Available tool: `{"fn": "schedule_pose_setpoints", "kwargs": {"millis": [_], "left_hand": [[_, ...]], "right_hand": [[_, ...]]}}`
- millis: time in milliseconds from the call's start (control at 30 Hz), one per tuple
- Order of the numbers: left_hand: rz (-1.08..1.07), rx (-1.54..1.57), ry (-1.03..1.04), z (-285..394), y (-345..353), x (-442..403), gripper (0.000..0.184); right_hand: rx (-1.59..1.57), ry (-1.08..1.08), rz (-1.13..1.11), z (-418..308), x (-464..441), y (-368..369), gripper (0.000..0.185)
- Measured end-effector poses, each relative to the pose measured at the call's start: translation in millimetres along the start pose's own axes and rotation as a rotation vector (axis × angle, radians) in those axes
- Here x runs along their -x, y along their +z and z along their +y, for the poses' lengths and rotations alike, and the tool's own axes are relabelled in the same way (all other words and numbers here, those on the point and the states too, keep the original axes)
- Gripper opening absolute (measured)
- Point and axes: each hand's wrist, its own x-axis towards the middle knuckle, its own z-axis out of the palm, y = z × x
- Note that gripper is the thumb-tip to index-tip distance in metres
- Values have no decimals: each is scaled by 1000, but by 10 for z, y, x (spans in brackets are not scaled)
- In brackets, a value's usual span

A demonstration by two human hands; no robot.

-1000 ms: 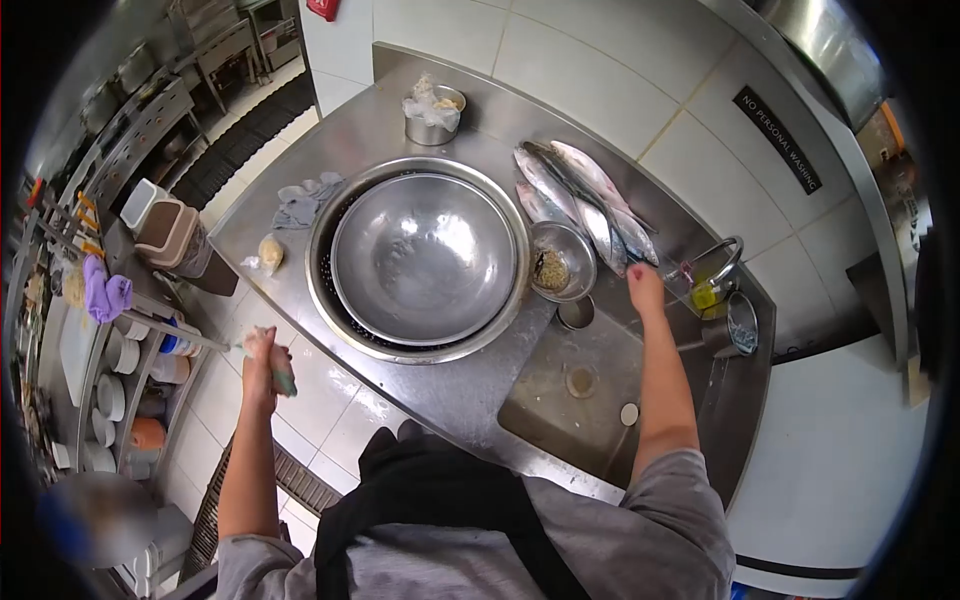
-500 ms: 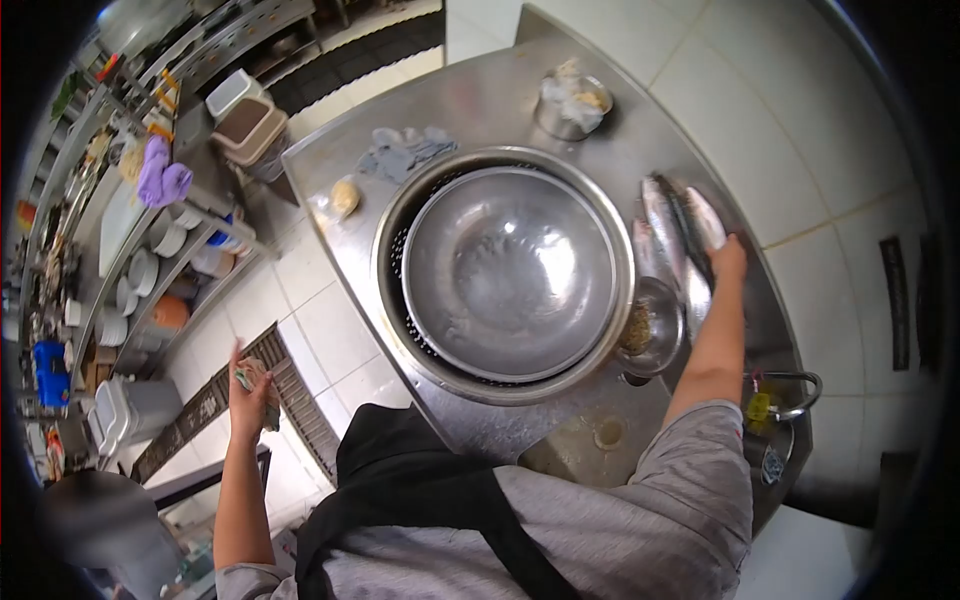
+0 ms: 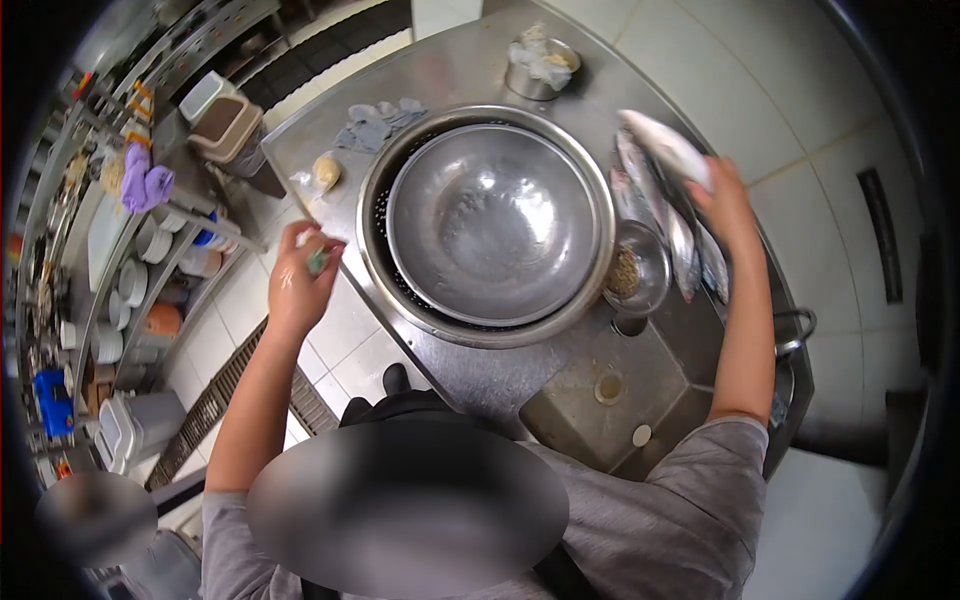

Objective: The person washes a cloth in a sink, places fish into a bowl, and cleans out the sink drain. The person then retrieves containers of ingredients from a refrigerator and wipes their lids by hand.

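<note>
Your right hand (image 3: 728,200) grips one end of a whole silver fish (image 3: 665,140), fingers closed on it, to the right of a wide steel mixing bowl (image 3: 490,220); the fish points away from your palm and slants above the others, though whether it touches them cannot be told. The remaining fish (image 3: 680,245), slick, slender and dark-backed, lie side by side between your right forearm and the bowl. Your left hand (image 3: 305,280), fingers curled around a small greenish piece (image 3: 318,262) mostly hidden in the grasp, is raised to the left of the bowl. Smooth, round and shiny, the bowl sits nested inside a larger steel colander (image 3: 380,210) with a perforated wall; glare leaves it unclear whether any liquid lies within. Just right of the bowl, a small metal bowl (image 3: 655,262) contains yellowish, grainy bits (image 3: 622,272). Beyond the bowl, a cylindrical steel pot (image 3: 530,85) holds a crumpled clear plastic bag (image 3: 540,60) and pale contents. A rumpled grey cloth (image 3: 380,122) and a rounded pale-yellow lump (image 3: 326,171) rest to its left, while a scuffed metal sink (image 3: 570,410) opens nearer you, to its right.
</note>
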Motion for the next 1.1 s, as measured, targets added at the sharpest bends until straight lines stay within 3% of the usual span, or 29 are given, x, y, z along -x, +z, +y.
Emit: {"fn": "schedule_pose_setpoints", "kwargs": {"millis": [100,167,233,333,367,433,500,567,633,700,800,867,1033,1100], "left_hand": [[-199,-308,-29,261,269,-421,29],[-269,-524,1,340,417,-590,45],[-301,-600,77,421,419,-669,48],[-367,-744,96,431,478,-716,54],[-374,-708,98,359,500,-726,53],[-396,-637,63,320,489,-750,50],[-390,-638,40,351,480,-754,50],[-370,-637,-1,394,472,-724,47],[-370,-622,-14,379,485,-732,47],[-395,-609,-43,334,514,-700,48],[-368,-585,-52,287,537,-661,50],[-382,-595,-65,278,529,-646,50],[-385,-569,-91,186,552,-597,55],[-366,-541,-74,199,537,-588,55]], "right_hand": [[-160,-227,-230,-776,31,-93,30],[-359,-321,-349,-1012,9,355,29],[-143,-261,-556,-1531,8,552,29],[-39,-397,-521,-1833,57,942,24],[-35,-383,-508,-1755,34,927,24],[-321,-259,-198,-1535,-52,833,24],[-317,-117,17,-937,-176,788,25],[-333,179,103,-203,-234,776,26],[-79,432,97,510,-148,940,25],[-16,509,69,1159,60,1438,49],[3,682,-60,1200,139,1755,83],[219,743,-124,847,97,1498,83],[261,550,-275,1234,37,1539,59],[229,463,-179,1253,-6,1444,50]]}}
